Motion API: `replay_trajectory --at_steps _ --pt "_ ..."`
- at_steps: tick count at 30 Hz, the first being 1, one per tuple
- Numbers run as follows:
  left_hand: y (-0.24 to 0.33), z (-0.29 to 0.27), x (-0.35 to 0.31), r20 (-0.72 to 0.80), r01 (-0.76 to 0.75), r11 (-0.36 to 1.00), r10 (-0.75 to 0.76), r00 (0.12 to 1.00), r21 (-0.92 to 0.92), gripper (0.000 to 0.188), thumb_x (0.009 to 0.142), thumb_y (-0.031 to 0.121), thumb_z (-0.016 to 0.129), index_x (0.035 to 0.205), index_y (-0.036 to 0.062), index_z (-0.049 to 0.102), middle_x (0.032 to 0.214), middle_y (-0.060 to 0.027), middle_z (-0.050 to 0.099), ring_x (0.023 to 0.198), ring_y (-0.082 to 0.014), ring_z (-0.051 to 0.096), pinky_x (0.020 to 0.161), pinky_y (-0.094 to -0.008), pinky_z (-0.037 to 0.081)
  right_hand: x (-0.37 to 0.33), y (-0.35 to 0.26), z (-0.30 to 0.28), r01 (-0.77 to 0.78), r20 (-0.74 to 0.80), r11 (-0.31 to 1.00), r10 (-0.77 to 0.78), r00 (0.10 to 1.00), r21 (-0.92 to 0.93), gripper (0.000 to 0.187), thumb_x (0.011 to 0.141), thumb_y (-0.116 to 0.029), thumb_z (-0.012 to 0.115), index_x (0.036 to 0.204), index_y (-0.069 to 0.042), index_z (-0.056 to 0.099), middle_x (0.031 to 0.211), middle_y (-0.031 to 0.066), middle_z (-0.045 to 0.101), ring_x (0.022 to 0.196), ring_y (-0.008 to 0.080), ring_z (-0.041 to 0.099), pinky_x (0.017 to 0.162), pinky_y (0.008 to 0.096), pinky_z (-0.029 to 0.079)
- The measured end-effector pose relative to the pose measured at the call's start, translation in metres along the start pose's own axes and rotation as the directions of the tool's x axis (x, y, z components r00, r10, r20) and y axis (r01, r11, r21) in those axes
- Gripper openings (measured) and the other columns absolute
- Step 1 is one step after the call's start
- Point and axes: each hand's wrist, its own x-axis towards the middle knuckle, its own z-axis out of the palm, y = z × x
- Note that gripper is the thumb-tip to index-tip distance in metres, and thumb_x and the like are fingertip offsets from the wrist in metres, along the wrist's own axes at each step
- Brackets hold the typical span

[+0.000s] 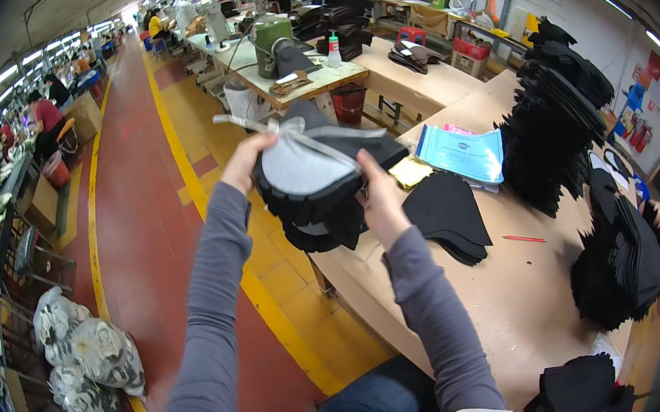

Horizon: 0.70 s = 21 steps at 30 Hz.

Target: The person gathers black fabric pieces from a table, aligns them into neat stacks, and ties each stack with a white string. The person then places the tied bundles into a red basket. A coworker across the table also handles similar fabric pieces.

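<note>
Bundle of black and pale-grey, curved, fabric-like cut pieces (308, 167), bound by a whitish flat strip (324, 136) knotted near the top. Location: raised before the wearer, left of the tan, smooth-topped worktable (463, 309) and partly over the yellow-tiled floor (285, 305).

Held by: left hand (250, 160), fingers closed on the upper left edge beside the strip; right hand (382, 199), gripping the right side, thumb up along the dark edge (its other fingers are mostly hidden).

Handling, by judgement: moderate weight as a stack, light per piece; soft and bendable singly, firmer when bound; unlikely to break, though loose layers may slide or fan out. Best hold: both sides, squeezing the full thickness; the strip alone looks a poor handle.

Orientation: pale-grey rounded face toward the wearer, tilted. Upper portion's long axis runs roughly left to right, its dark tapered end pointing right, toward the light-blue, flat paper booklet (462, 154). Lower black layers hang beneath; whether they form a separate stack cannot be told.
</note>
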Motion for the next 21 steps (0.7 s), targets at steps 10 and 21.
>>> replay_trajectory --at_steps 10,21 --pt "-0.083 -0.026 0.013 0.002 -0.066 0.978 0.068 0.998 -0.198 0.047 0.095 0.042 0.056 0.126 0.0064 0.062 0.121 -0.0076 0.064 0.109 -0.0202 0.062 0.092 -0.0365 0.051 -0.171 0.096 -0.139 0.214 -0.009 0.832 -0.254 0.967 -0.512 0.047 0.09 -0.024 0.07 0.128 -0.001 0.053 0.108 0.0092 0.062 0.093 0.0159 0.06 0.082 0.0315 0.05" --pt "-0.25 0.175 -0.174 0.209 -0.595 0.733 0.558 0.803 0.329 0.028 0.098 0.019 0.054 0.12 0.0017 0.054 0.12 -0.01 0.056 0.111 -0.0236 0.051 0.095 -0.0345 0.039 -0.548 0.05 -0.254 -0.211 -0.796 0.944 -0.078 0.6 -0.252 0.025 0.094 -0.014 0.065 0.115 0.001 0.065 0.103 0.0064 0.068 0.097 0.0122 0.064 0.086 0.027 0.05"
